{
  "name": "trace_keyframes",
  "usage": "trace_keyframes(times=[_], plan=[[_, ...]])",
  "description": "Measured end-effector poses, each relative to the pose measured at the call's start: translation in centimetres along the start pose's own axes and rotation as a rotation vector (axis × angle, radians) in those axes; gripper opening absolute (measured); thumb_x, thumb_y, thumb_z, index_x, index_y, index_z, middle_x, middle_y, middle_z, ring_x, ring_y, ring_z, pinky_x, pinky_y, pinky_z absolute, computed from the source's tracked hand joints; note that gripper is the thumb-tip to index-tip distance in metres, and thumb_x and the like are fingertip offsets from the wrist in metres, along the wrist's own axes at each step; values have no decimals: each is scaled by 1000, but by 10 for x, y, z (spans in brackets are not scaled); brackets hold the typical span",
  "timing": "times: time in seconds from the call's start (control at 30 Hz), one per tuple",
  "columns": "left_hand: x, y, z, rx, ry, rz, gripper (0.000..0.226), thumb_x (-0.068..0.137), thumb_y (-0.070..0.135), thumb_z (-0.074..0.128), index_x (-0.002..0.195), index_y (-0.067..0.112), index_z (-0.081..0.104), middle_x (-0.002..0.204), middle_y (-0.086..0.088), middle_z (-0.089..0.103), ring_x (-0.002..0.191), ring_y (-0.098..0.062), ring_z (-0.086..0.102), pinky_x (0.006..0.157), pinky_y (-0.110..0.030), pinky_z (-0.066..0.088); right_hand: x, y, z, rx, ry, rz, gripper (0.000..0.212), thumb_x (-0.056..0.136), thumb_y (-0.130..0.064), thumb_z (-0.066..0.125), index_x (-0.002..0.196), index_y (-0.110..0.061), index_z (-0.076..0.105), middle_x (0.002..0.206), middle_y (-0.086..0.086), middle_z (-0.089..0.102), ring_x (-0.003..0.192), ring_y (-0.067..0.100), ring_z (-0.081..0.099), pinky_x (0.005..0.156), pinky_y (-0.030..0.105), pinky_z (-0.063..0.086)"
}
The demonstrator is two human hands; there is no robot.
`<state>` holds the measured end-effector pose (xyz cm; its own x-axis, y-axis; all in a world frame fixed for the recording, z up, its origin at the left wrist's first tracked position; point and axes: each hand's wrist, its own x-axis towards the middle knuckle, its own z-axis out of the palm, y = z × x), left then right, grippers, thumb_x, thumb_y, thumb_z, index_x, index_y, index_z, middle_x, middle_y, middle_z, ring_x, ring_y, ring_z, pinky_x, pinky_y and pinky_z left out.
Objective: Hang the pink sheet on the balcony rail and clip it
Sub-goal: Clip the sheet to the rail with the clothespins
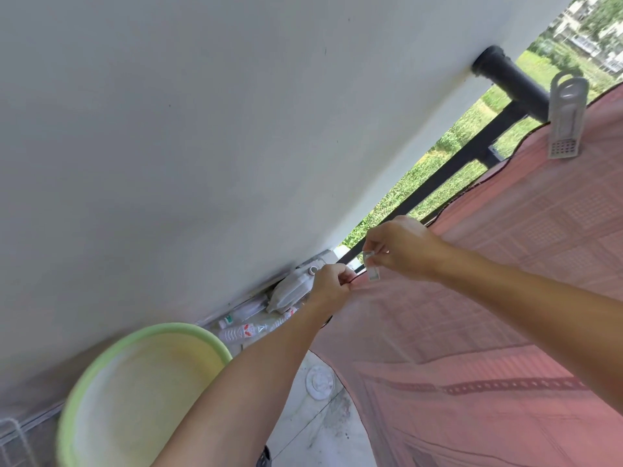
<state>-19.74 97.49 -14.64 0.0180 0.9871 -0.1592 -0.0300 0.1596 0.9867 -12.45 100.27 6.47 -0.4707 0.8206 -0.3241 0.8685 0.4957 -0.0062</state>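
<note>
Head view: left hand (332, 281) pinches pink sheet (488, 298) edge, right hand (401, 249) grips clip (372, 267)

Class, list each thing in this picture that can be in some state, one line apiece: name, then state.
Pink sheet: draped over the rail, edge pinched at the near end.
Large clip: clamped on the sheet at the top rail.
Small clip: held at the sheet's edge.
Left hand: grip closed on the sheet's edge.
Right hand: grip closed on the small clip.
Green basin: looks empty.
</note>
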Motion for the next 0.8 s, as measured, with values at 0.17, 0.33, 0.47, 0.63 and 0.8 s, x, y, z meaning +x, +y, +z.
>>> trace_keyframes(times=[0.17,0.33,0.47,0.63,0.8], plan=[[1,-7,-4,15,50,-32,20,83,22,73,73,4,72,61,-7,65,51,-1,47,53,-12,38,17,-5,11,-91,-11,52,9,86,-28,70,91,-20,73,92,-4,72,89,18,64,70,29,51],[2,-4,-3,-32,107,-54,11,84,8,69,75,14,71,58,14,57,46,9,49,51,-6,36,28,-1,19,-182,-45,86,11,86,-30,68,90,-21,72,92,-3,71,84,19,65,56,26,47],[2,-4,-3,-50,134,-49,11,83,1,65,78,8,73,62,11,61,51,7,52,56,-10,41,31,3,24,-176,-97,102,21,83,-33,72,100,-22,71,99,-3,71,86,18,66,66,29,55],[2,-1,-4,-44,134,-79,9,82,1,68,80,7,75,63,9,64,53,4,54,56,-12,44,29,4,22,-172,-159,106,34,78,-38,75,108,-24,68,100,-4,68,90,17,64,73,32,56],[-5,7,-21,136,82,-105,15,80,0,62,83,8,75,73,3,69,64,-7,61,65,-20,50,13,-2,22,-309,-117,62,17,86,-11,58,103,-14,57,81,1,55,81,26,60,57,33,47]])
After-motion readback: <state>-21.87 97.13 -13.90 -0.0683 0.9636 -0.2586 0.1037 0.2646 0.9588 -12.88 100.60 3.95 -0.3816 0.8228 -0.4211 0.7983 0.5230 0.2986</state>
